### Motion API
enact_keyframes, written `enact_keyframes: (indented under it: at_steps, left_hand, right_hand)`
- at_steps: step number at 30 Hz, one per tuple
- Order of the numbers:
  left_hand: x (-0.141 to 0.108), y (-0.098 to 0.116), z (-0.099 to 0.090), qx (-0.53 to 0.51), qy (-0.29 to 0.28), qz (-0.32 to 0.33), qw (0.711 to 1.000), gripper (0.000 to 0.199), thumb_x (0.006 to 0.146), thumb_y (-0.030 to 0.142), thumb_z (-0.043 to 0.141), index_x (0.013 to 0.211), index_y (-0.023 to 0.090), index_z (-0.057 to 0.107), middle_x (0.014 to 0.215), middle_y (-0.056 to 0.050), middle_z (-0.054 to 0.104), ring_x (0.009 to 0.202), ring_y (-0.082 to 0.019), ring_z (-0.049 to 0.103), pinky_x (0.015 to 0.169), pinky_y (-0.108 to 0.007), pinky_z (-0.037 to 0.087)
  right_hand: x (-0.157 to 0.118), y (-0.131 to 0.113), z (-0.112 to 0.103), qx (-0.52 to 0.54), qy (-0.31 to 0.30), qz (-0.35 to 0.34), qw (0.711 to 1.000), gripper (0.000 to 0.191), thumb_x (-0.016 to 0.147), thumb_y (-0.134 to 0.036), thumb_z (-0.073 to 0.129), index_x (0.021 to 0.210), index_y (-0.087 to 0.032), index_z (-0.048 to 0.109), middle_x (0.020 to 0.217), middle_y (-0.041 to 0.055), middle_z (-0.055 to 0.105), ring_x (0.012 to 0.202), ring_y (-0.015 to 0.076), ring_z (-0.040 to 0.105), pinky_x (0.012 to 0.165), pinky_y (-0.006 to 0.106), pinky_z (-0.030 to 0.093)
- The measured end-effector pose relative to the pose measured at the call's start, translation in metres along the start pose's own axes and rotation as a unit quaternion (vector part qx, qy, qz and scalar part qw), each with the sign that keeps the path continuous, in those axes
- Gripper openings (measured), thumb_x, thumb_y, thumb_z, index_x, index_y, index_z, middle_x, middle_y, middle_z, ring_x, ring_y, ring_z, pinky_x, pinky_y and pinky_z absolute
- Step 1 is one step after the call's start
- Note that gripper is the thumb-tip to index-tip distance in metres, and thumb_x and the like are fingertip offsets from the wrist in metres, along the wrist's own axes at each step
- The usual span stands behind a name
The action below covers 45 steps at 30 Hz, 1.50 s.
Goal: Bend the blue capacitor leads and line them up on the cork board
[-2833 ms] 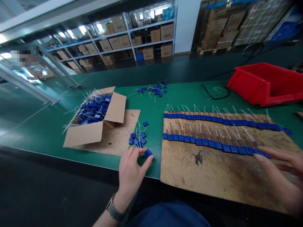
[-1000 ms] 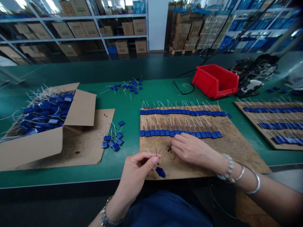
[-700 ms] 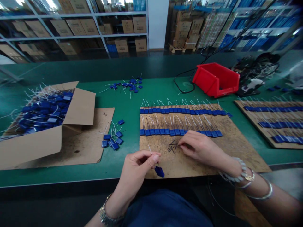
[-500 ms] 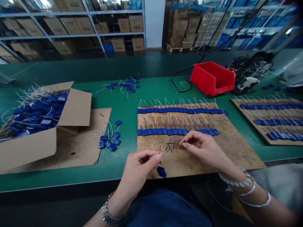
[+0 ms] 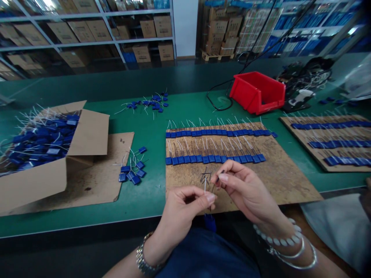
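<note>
My left hand (image 5: 189, 204) pinches the wire leads of a blue square component (image 5: 210, 223), which hangs below the fingers at the table's front edge. One lead is white and one is dark; both point up. My right hand (image 5: 243, 187) is closed on a short black sleeve (image 5: 220, 175), held close to the dark lead's tip. Whether the sleeve touches the lead I cannot tell. Several loose black sleeves (image 5: 205, 177) lie on the brown board (image 5: 285, 181) behind my hands. Two rows of blue components (image 5: 214, 158) lie across that board, leads pointing away.
At left, an open cardboard box (image 5: 88, 133) is heaped with blue components; a small pile (image 5: 133, 174) lies beside it. Another pile (image 5: 152, 102) is farther back. A red bin (image 5: 246, 94) stands behind the board. A second filled board (image 5: 313, 156) and a person's sleeve (image 5: 333, 224) are at right.
My left hand has moved right with the blue component. My right hand has come left and nearer, bringing the black sleeve up to the leads.
</note>
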State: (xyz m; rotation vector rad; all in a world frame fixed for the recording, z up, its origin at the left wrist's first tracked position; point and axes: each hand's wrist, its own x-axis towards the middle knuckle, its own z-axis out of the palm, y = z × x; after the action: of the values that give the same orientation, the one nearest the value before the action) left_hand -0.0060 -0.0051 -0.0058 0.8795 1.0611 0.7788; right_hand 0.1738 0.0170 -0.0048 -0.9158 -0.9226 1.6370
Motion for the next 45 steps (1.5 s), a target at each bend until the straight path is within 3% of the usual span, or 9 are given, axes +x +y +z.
enact_keyframes:
  at_steps: [28, 34, 42, 45]
  left_hand:
    - [-0.004, 0.001, -0.002, -0.002, 0.009, 0.002, 1.000, 0.036, 0.077, 0.052, 0.081, 0.074, 0.015, 0.077, 0.072, -0.004, 0.072, 0.065, -0.007, 0.058, 0.064, -0.016, 0.044]
    - [-0.003, 0.000, -0.002, 0.009, 0.014, -0.002, 1.000, 0.039, 0.077, 0.053, 0.081, 0.074, 0.014, 0.076, 0.071, -0.005, 0.070, 0.062, -0.007, 0.055, 0.059, -0.015, 0.038]
    - [0.001, 0.001, -0.002, -0.005, 0.016, 0.012, 1.000, 0.038, 0.078, 0.052, 0.080, 0.072, 0.015, 0.076, 0.068, -0.002, 0.068, 0.062, -0.006, 0.053, 0.059, -0.015, 0.040]
    - [0.001, 0.001, -0.002, 0.005, 0.021, 0.020, 1.000, 0.037, 0.079, 0.051, 0.079, 0.074, 0.015, 0.077, 0.071, -0.003, 0.071, 0.066, -0.007, 0.058, 0.064, -0.015, 0.043]
  right_hand:
    - [0.000, 0.000, 0.003, -0.017, -0.019, -0.010, 1.000, 0.014, 0.088, -0.027, 0.077, 0.085, -0.021, 0.064, 0.086, 0.0009, 0.076, 0.078, 0.0097, 0.065, 0.075, 0.020, 0.050]
    - [0.001, 0.004, 0.000, -0.025, -0.024, -0.013, 0.999, 0.011, 0.090, -0.026, 0.075, 0.086, -0.022, 0.066, 0.088, 0.0007, 0.075, 0.080, 0.0102, 0.065, 0.077, 0.021, 0.051]
    - [0.002, -0.005, -0.009, -0.164, -0.088, -0.016, 0.982, 0.009, 0.087, -0.028, 0.077, 0.086, -0.022, 0.071, 0.086, 0.0002, 0.068, 0.082, 0.0133, 0.063, 0.077, 0.026, 0.051]
    - [0.005, -0.013, -0.016, -0.214, -0.077, -0.041, 0.973, 0.009, 0.087, -0.029, 0.077, 0.085, -0.022, 0.072, 0.088, 0.0024, 0.070, 0.086, 0.0154, 0.064, 0.080, 0.028, 0.051]
